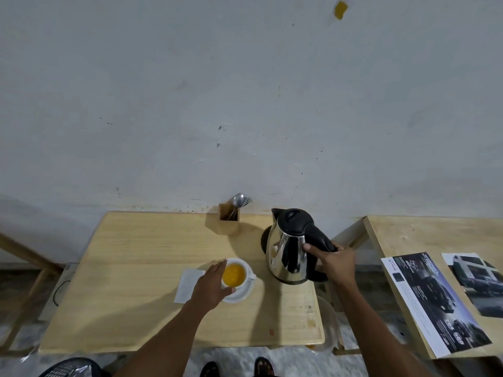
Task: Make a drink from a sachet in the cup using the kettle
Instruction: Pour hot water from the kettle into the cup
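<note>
Head view shows the cup (236, 273) on its saucer (241, 295) near the middle of the table (130, 268), already holding orange liquid. The left hand (211, 285) curls loosely around the cup's near side, probably steadying it. The right hand (332, 263) is wrapped tight around the handle of the kettle (291, 248), which stands upright just right of the cup.

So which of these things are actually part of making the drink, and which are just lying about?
Part of the job:
- kettle, handle held by the right hand
- cup with orange drink, on its saucer, left hand at its rim
- white paper beside the cup, possibly the sachet

Just lying about:
- wooden holder with spoons
- printed leaflets on the neighbouring table
</note>
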